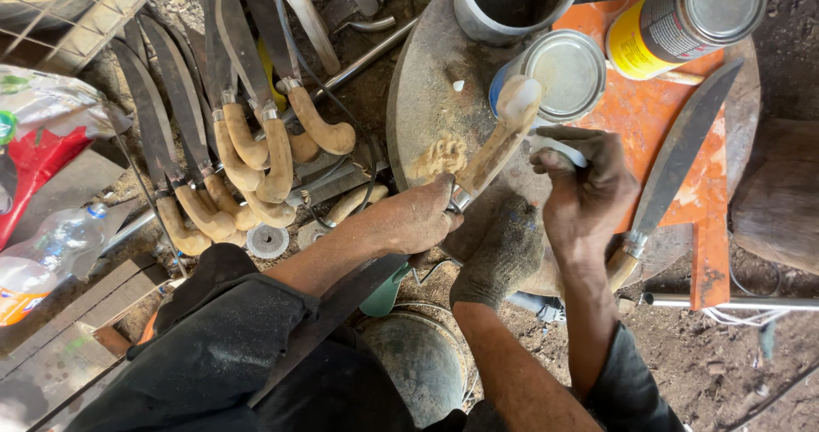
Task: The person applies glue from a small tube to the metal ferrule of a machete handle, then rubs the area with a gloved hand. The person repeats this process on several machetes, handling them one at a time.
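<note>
Both hands [503,202] hold wooden knife handle [499,138]

A single head-worn camera looks almost straight down from above the person's lap, close enough that both forearms enter from the bottom edge and fill the lower middle. The left hand [418,219] and right hand [584,189] sit near the centre of the frame, over a round block [426,99] that reaches to the top edge. To the left the view takes in a pile of knives [230,142] on the ground; to the right, dirt floor. With only one view, nothing overlaps.
</note>
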